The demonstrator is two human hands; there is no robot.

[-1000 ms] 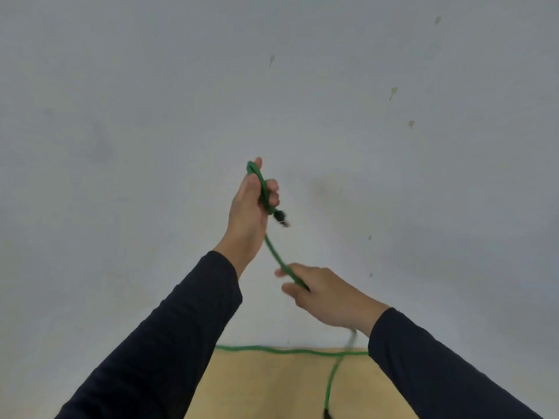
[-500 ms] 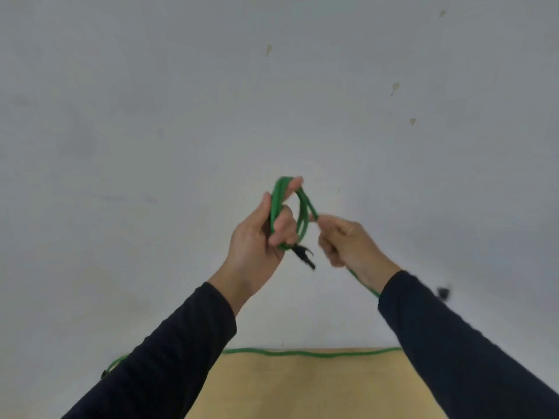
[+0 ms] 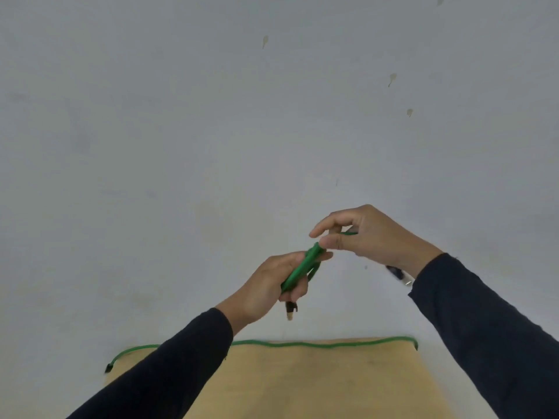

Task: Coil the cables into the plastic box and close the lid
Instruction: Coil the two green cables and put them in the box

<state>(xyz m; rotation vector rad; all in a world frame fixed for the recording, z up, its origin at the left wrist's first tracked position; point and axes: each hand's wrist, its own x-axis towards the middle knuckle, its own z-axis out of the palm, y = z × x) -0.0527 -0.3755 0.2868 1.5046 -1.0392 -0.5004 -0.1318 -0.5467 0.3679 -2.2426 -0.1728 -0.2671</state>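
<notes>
Since half a second ago the right hand (image 3: pixel 373 234) has risen above and to the right of the left hand (image 3: pixel 272 285), and the loops, which stood open as a ring, now show edge-on as a tight bundle.

From the head camera, the left hand is closed in a fist around the coiled green cable (image 3: pixel 302 266), whose loops slant up toward the right hand. A dark connector (image 3: pixel 291 308) with a pale tip hangs below the fist. The right hand is partly closed, thumb and forefinger pinched on a strand of the same cable just beside the top of the bundle; a short green piece shows between its fingers. A second dark plug (image 3: pixel 397 273), blurred, shows beneath the right wrist.

Lower down, another green cable (image 3: pixel 317 344) lies along the far edge of a tan wooden table (image 3: pixel 302 385), its left end drooping off the corner to a dark plug. Both sleeves are dark. Behind is a pale grey wall (image 3: pixel 181 131) with a few small marks.
</notes>
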